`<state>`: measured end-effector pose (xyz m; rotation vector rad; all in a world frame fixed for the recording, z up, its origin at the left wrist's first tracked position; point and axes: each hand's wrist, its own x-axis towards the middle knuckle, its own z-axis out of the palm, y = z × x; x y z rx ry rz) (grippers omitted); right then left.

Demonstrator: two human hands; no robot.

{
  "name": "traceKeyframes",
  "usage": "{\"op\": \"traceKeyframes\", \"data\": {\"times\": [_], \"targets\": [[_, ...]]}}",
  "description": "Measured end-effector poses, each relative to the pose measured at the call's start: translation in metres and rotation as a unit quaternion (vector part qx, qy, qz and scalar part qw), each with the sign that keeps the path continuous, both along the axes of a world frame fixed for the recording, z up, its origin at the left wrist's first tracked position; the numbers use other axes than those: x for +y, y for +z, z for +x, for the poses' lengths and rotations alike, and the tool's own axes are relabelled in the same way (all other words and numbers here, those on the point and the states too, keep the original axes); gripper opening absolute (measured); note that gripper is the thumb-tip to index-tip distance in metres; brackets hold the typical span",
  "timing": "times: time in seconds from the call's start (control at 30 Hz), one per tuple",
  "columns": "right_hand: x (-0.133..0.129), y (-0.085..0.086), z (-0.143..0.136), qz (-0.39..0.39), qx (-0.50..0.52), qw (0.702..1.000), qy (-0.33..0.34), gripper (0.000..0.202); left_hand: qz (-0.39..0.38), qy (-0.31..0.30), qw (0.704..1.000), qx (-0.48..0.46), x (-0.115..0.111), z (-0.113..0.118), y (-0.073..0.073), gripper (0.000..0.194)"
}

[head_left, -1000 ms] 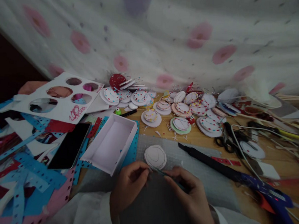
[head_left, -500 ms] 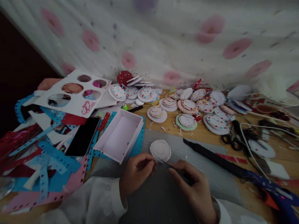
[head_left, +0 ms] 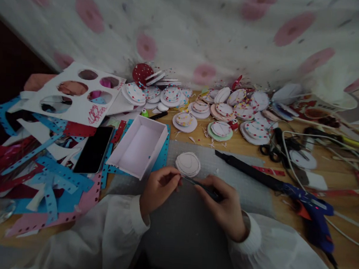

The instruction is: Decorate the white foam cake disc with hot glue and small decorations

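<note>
White box: landmark; all places below read off it.
Just changed: little. Compared with 0.5 s ago, the whole bench sits higher in view; reads as a head move. Box, disc and both hands keep about the same layout.
Meaning: my read, same fine work at the disc, no new step begun.
White disc: right of the box, flat on the grey mat; drawn curves on top.
Left hand: just off the box's near right corner, at the disc's near edge. Thumb and index pinched narrow; can't tell if anything is between them.
Right hand: farther right of the box, holding 1 slim dark tool, tip by the left fingertips. Tip gap: too small to tell.
Glue gun: well right of the box, lying untouched.
Dotted discs: beyond and right of the box.
Phone: left of the box.
</note>
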<state>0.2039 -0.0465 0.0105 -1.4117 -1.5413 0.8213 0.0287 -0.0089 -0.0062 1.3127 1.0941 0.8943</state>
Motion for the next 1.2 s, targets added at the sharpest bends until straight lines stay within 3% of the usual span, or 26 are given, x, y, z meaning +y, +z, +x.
{"op": "traceKeyframes", "data": {"times": [0.7, 0.97, 1.07, 1.2], "targets": [[0.000, -0.003, 0.003, -0.016, 0.020, 1.000, 0.007, 0.010, 0.008, -0.027, 1.000, -0.001, -0.002, -0.001, -0.002, 0.011], [0.005, -0.004, 0.007, -0.076, 0.138, 0.987, -0.028, 0.013, 0.007, -0.022, 1.000, -0.001, -0.001, 0.000, 0.000, 0.012], [0.008, -0.009, 0.009, -0.114, 0.208, 0.970, -0.043, 0.017, 0.022, -0.021, 1.000, -0.004, -0.007, -0.005, 0.013, 0.012], [0.009, -0.014, 0.009, -0.131, 0.270, 0.952, -0.058, 0.018, 0.124, -0.006, 0.990, 0.070, -0.020, -0.025, 0.051, 0.017]]}}
